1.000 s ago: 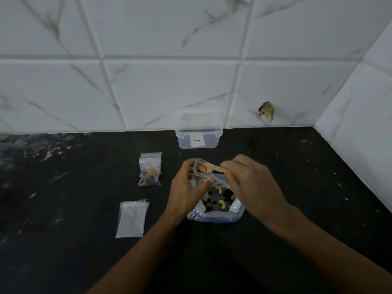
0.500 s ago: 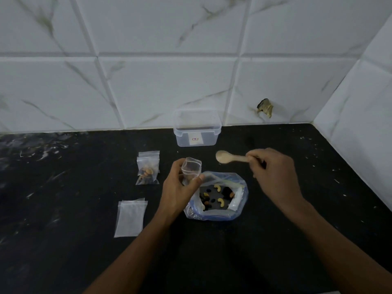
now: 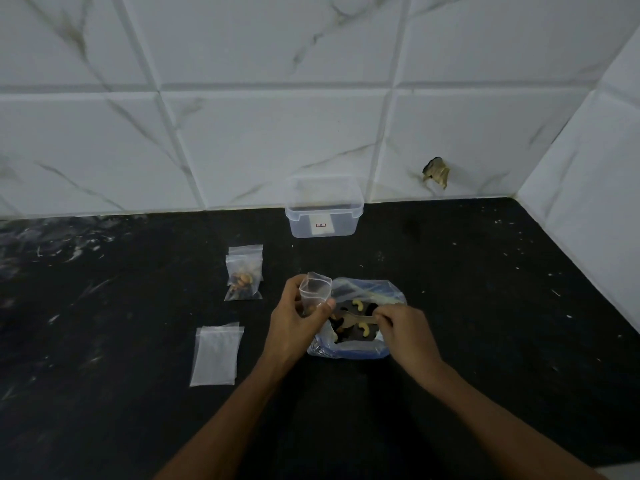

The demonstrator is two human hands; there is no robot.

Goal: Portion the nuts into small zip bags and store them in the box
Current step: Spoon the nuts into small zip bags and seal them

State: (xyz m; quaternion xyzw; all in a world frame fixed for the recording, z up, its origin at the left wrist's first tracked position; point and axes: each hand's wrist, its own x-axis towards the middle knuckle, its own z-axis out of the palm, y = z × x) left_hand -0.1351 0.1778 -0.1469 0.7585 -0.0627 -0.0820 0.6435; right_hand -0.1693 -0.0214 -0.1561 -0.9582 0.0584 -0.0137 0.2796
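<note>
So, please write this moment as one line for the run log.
left hand: holds small zip bag open | right hand: spoon in nut bag | box: open

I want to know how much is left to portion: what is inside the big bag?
Inside the big bag: cashews, dark pieces, and the spoon held by the right hand. The hands hide part of it.

A black, white-flecked bench (image 3: 485, 306) meets white marble-veined wall tiles (image 3: 263, 140) in a corner; one tile has a chipped hole (image 3: 437, 172). Light is dim.
</note>
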